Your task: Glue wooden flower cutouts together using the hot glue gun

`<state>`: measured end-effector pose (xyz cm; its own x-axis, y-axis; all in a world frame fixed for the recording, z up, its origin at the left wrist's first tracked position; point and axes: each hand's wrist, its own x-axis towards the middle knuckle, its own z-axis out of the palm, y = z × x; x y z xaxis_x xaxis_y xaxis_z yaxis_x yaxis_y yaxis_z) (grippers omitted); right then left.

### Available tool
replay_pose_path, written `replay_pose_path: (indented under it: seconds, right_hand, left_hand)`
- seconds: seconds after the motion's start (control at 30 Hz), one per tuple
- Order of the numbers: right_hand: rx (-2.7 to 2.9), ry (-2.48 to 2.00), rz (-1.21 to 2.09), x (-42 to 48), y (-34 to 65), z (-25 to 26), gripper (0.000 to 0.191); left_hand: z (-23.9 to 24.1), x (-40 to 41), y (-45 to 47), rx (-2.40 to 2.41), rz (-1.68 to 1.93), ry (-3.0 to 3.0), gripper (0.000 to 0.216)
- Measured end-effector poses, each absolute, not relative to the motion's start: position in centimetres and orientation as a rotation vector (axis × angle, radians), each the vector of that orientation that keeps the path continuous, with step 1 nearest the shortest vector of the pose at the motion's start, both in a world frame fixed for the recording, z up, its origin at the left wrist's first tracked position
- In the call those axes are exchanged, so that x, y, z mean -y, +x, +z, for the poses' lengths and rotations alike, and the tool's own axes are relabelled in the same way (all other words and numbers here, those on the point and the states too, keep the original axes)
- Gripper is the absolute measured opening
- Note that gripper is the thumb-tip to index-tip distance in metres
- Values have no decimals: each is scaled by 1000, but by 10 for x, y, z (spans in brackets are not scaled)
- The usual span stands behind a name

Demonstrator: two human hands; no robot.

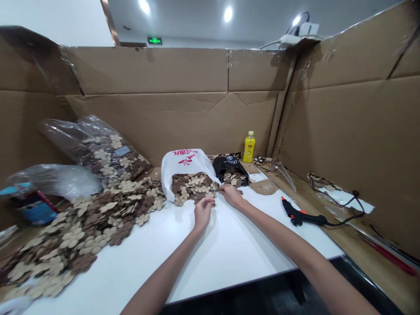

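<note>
A white plastic bag (187,159) with red print lies on its side, its mouth facing me and flower-shaped pieces (193,184) in beige and brown spilling from it. My right hand (232,194) is closed on the right edge of the bag's mouth. Just in front of the opening, my left hand (203,211) has its fingers pressed together; what they hold, if anything, is too small to make out. Behind my right hand rests a black plastic bag (226,164), also open and holding flower pieces.
A large heap of flower pieces (98,216) covers the table's left side, below a clear bag (108,155) of more. On the right lies a glue gun (300,214) with its cord. A yellow bottle (249,148) stands at the back, before cardboard walls (170,113).
</note>
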<state>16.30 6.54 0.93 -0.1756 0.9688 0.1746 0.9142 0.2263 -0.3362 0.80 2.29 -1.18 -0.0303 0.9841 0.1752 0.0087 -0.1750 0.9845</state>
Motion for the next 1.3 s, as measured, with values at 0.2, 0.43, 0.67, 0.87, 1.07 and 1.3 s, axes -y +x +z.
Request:
replay_pose_path:
  seconds: [0.2, 0.43, 0.67, 0.87, 1.07, 1.3]
  right_hand:
    - [2151, -1576, 268, -39, 170, 12, 21]
    - [1738, -1232, 729, 0, 180, 9, 22]
    - [1644, -1508, 354, 74, 271, 25, 20]
    - [1816, -1993, -191, 124, 386, -6, 59]
    - [1992, -2208, -365, 122, 394, -28, 59]
    - [2007, -2360, -281, 100, 377, -2, 53]
  left_hand:
    - [-14, -24, 10, -1128, 1364, 1290, 16]
    - [-1, -15, 14, -974, 1160, 1407, 25]
    - [3, -11, 15, -954, 1203, 1328, 22]
    - [3, -9, 19, -887, 1171, 1211, 26]
    - [3, -8, 19, -908, 1195, 1177, 31]
    - [-3, -11, 17, -945, 1225, 1093, 32]
